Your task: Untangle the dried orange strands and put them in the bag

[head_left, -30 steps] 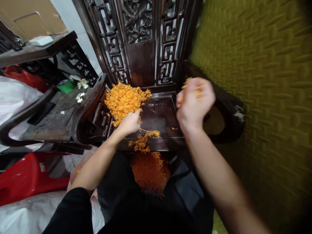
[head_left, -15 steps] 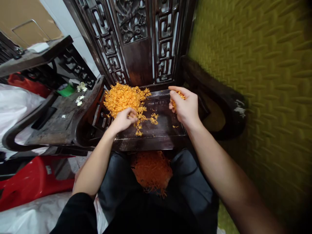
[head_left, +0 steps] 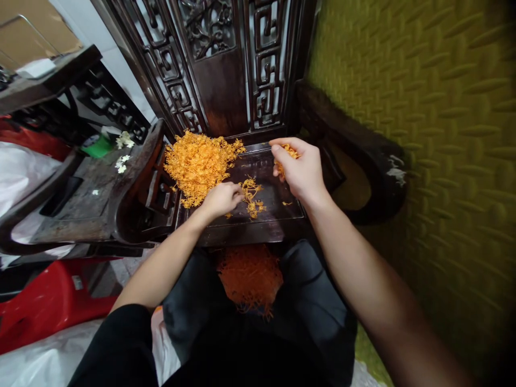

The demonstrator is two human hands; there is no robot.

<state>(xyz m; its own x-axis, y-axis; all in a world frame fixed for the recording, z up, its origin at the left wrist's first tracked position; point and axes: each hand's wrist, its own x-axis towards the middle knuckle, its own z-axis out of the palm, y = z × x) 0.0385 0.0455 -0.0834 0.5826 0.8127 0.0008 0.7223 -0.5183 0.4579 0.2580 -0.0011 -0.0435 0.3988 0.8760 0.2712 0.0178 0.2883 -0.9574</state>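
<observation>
A heap of orange, frilly, stringy pieces [head_left: 197, 164] covers the left part of the dark wooden chair seat [head_left: 266, 166]. At the heap's front right edge is my left hand [head_left: 223, 200], its fingers bent together and their tips beside a small loose cluster of the orange pieces [head_left: 253, 199]. Whatever those fingertips hold is hidden. Over the right side of the seat, my right hand [head_left: 302, 166] is curled around a bunch of orange stringy pieces [head_left: 287, 157], which shows between thumb and palm. A single stray bit [head_left: 286, 203] lies on the seat below it.
A carved chair back [head_left: 221, 91] rises behind, with a curved armrest [head_left: 379, 188] at right. More orange strands [head_left: 252, 279] hang low between my knees. At left are another wooden seat [head_left: 84, 209] with white flowers [head_left: 122, 163] and a red plastic stool [head_left: 60, 293].
My left hand has moved right across the front of the seat, and the loose cluster has shifted right with it. My right hand still holds its bunch. The view has shifted slightly.
</observation>
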